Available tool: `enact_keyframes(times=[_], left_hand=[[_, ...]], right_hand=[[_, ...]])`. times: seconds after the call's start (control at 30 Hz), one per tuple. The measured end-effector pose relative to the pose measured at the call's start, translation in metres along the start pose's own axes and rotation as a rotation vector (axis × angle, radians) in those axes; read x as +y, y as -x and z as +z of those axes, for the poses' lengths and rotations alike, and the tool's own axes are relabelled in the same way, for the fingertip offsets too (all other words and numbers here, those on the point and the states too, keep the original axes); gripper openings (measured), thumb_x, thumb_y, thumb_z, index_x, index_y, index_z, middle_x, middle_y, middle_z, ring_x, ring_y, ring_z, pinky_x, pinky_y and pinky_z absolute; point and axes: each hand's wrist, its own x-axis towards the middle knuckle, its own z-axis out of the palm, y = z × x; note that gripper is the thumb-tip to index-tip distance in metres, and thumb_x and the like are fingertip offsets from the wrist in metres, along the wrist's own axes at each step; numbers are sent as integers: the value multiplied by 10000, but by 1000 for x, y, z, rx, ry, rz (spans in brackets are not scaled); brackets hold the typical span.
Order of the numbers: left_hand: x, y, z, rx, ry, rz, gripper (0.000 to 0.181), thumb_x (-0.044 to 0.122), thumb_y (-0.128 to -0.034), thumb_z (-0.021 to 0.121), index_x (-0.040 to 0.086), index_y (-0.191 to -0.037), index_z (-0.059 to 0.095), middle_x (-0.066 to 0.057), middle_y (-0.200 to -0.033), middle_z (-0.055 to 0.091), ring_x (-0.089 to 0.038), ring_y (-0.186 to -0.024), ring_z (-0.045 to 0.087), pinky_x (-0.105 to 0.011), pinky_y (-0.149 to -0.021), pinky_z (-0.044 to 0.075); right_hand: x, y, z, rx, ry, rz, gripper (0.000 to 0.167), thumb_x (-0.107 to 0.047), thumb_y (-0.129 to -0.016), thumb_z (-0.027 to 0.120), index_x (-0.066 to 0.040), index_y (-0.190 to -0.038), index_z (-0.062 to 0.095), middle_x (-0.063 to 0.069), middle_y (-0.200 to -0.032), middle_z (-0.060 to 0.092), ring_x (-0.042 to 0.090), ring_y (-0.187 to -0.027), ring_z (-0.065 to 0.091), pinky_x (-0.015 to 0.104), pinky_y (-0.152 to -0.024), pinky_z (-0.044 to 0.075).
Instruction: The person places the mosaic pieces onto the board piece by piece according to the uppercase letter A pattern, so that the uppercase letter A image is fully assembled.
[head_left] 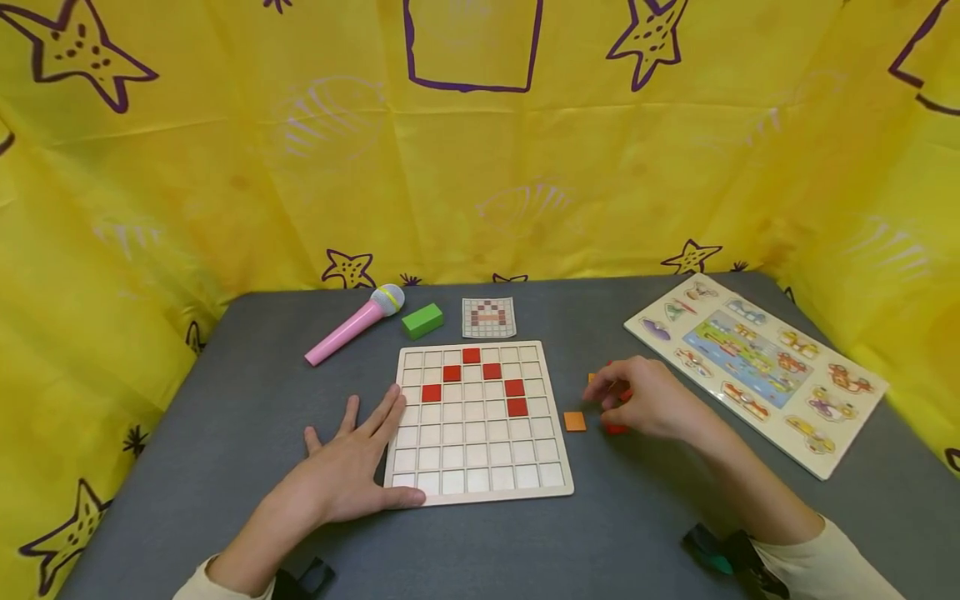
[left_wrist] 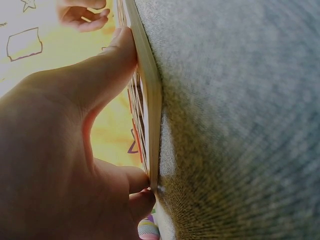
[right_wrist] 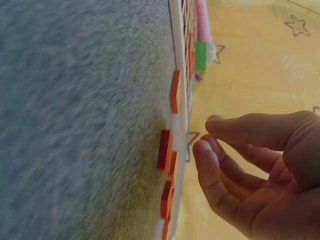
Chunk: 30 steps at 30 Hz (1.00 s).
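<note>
A light wooden grid board (head_left: 480,498) lies flat on the table. Several red square tiles (head_left: 471,356) sit in its upper cells, one of them a red tile (head_left: 517,407) at the right. My left hand (head_left: 341,475) rests on the board's left side, fingers spread along the edge and thumb on the lower left corner. Over loose tiles to the right of the board hovers my right hand (head_left: 648,400). Its thumb and fingertips bend toward each other with a gap and nothing between them in the right wrist view. An orange tile (head_left: 575,422) and a red tile (right_wrist: 165,150) lie beside it.
Behind the board lie a small pattern card (head_left: 488,318), a green block (head_left: 423,321) and a pink toy microphone (head_left: 348,332). A picture puzzle board (head_left: 750,375) lies at the right. A yellow patterned cloth (head_left: 480,167) hangs around the grey table (head_left: 510,554).
</note>
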Motion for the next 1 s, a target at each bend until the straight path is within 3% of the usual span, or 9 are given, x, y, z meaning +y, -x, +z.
enact_keyframes(times=[0.3,1.0], left_hand=[[0,-1,0,0,7,10,1336,902,-708,663,226,-1697,70,12,-1778,9,-617,-1537,107,-976,-907,107],[-2,-3,0,-24,1,-18,1348,945,-692,619,241,-1695,58,29,-1776,-16,-587,-1556,82,-973,-926,68]], right_hand=[[10,10,-4,-43,-35,29,255,-21,-781,863,-124,-1003,792,14,-979,747,129,-826,652,263,-702,548],[29,6,-5,-123,-12,3,334,16,-709,853,-156,-985,776,-46,-905,705,144,-825,612,245,-724,513]])
